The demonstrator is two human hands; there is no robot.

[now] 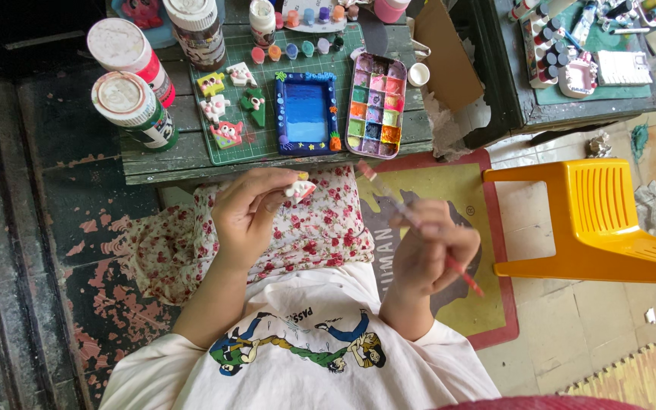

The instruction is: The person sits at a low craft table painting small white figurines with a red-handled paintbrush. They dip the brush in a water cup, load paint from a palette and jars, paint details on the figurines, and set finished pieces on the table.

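My left hand holds a small white clay figure with red and yellow spots, pinched between thumb and fingers above my floral-print lap. My right hand grips a thin red-handled paintbrush, its tip pointing up and left toward the figure, a short gap apart. On the low wooden table ahead lie a blue painted frame and a paint palette with several coloured wells.
A green cutting mat carries several small painted figures. Large paint jars stand at the table's left. A yellow plastic stool lies tipped at my right. A second table with paints sits at the upper right.
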